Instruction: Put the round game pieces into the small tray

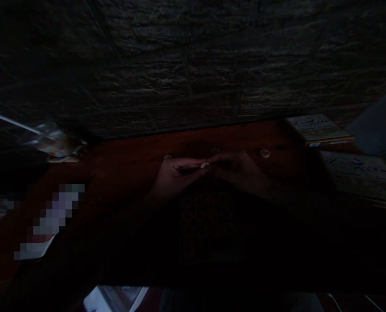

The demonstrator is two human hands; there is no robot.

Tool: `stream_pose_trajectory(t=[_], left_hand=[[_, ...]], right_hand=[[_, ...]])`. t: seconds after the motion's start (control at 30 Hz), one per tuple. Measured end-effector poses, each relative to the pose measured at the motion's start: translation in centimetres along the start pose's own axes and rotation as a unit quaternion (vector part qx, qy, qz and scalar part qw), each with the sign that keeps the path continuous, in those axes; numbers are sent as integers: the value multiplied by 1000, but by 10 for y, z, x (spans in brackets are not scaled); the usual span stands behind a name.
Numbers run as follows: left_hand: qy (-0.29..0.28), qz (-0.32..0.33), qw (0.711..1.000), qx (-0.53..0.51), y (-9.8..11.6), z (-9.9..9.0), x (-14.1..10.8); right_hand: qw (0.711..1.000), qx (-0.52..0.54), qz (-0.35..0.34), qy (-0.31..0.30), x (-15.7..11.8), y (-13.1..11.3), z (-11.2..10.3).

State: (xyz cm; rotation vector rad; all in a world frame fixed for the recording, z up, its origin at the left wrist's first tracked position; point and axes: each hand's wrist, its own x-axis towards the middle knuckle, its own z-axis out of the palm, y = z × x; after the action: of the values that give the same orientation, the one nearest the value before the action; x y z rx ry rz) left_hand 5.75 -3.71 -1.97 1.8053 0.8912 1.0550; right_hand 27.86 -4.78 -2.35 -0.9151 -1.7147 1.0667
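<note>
Super dark: tray (220,253) of round pieces (200,214) mostly lost in shadow. Left hand (171,175) pinches a pale disc (205,166) over reddish wood (131,156); right hand (241,170) curls at its edge, can't tell if gripping.

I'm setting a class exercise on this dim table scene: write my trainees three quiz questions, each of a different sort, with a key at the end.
1. True or false: the left hand and right hand meet at one small round piece.
2. Multiple choice: where does the clear cup stand?
a) at the right of the picture
b) at the left of the picture
c) between the hands
3. Count: how many flat printed items lie on the right side of the picture?

Key: 1. True. 2. b. 3. Two, one nearer the wall than the other.
</note>
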Motion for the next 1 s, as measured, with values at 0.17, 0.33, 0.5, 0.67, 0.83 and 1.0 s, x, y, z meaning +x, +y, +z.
stream_pose_trajectory(t=[0.17, 0.33, 0.5, 0.67, 0.83, 1.0], left_hand=[[-2, -4, 1000, 10, 3, 4, -1], [-17, 14, 999, -32, 1, 8, -2], [-13, 31, 999, -42, 0, 8, 1], [-2, 53, 998, -33, 2, 7, 4], [23, 56, 998, -30, -1, 6, 3], [32, 29, 998, -37, 1, 3, 2]], right_hand=[[1000, 13, 18, 15, 2, 4, 2], [999, 13, 47, 21, 1, 2, 3], [997, 58, 57, 9, 0, -2, 3], [994, 84, 63, -11, 1, -2, 1], [992, 104, 69, -20, 0, -3, 2], [993, 108, 49, -18, -2, -4, 3]])
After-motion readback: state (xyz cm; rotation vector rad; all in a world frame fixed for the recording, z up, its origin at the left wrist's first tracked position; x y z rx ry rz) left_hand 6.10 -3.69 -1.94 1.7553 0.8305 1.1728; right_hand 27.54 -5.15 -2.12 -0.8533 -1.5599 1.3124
